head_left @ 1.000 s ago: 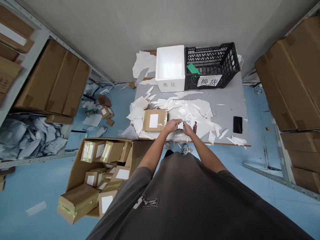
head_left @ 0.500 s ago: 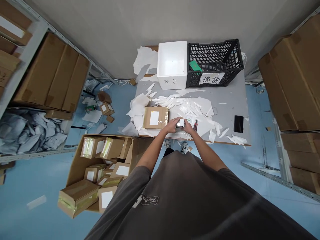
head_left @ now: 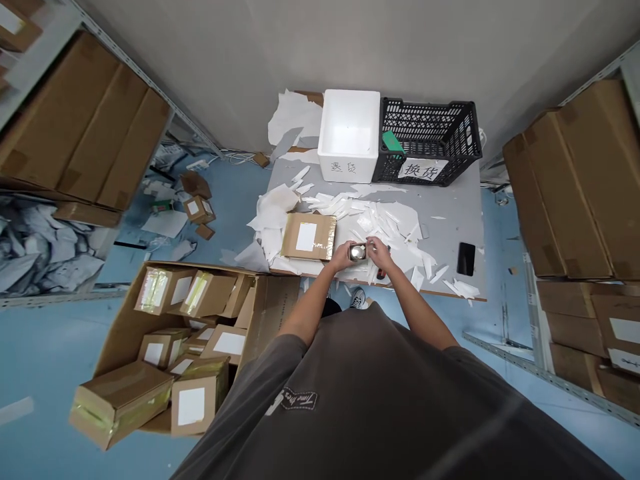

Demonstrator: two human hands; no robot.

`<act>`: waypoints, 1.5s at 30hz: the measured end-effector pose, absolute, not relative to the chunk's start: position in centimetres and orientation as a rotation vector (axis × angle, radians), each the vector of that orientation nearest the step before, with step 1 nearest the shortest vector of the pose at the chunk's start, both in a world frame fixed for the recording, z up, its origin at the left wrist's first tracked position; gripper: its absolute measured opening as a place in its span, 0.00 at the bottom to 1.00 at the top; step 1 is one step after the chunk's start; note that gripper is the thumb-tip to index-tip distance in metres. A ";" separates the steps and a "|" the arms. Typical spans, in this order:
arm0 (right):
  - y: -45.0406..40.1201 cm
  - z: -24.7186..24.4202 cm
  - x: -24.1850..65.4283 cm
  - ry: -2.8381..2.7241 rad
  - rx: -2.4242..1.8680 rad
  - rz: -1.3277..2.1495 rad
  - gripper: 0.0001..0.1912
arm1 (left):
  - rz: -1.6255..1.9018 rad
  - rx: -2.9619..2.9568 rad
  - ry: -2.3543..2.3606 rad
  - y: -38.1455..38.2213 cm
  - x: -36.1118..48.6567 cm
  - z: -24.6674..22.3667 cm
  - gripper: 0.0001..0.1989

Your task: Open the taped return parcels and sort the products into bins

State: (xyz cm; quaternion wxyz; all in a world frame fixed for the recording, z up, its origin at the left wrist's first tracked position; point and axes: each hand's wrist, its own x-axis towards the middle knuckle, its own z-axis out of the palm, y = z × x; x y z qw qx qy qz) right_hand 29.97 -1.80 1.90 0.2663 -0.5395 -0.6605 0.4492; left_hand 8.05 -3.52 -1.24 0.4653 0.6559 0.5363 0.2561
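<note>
My left hand [head_left: 343,257] is closed around the left side of a small box-like item with a shiny, round silver face [head_left: 357,252]; its exact kind is too small to tell. At that item's right edge is my right hand [head_left: 379,253], fingers bent in and touching it. Just left of my hands, a flat cardboard box [head_left: 296,238] with a white label and clear tape lies on the table. A red and black tool [head_left: 381,273], perhaps a box cutter, is partly hidden beneath my right forearm. Scraps of white paper [head_left: 395,220] lie beyond my hands.
A white foam box [head_left: 345,172] and a black plastic crate [head_left: 457,157] holding a green item [head_left: 393,141] stand at the table's back. A phone [head_left: 467,259] lies at right. A large carton [head_left: 120,313] of small boxes is on the left; loaded shelves flank both sides.
The item between my hands has tilted or opened, so its round silver face shows where a white surface was. My right hand has shifted to its edge. The view has turned slightly.
</note>
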 end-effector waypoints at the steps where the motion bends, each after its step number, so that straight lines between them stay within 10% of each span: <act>1: -1.9 2.1 30.3 -1.866 -1.457 1.179 0.18 | 0.633 1.609 1.314 -3.5 8.0 -1.4 0.41; 18: 2.1 5.1 27.3 -2.383 -1.463 1.212 0.21 | 0.547 1.680 1.314 -3.0 8.2 -0.3 0.43; 31: 6.0 16.8 31.5 -1.639 -1.312 1.322 0.30 | 0.495 1.666 1.418 -2.9 8.1 1.0 0.48; 36: 8.2 20.3 31.6 -1.421 -1.242 1.385 0.34 | 0.674 1.758 1.383 -2.7 6.4 6.0 0.69; 45: 9.1 24.1 31.5 -1.280 -1.046 1.590 0.30 | 1.040 1.692 1.240 -1.3 10.1 17.5 0.54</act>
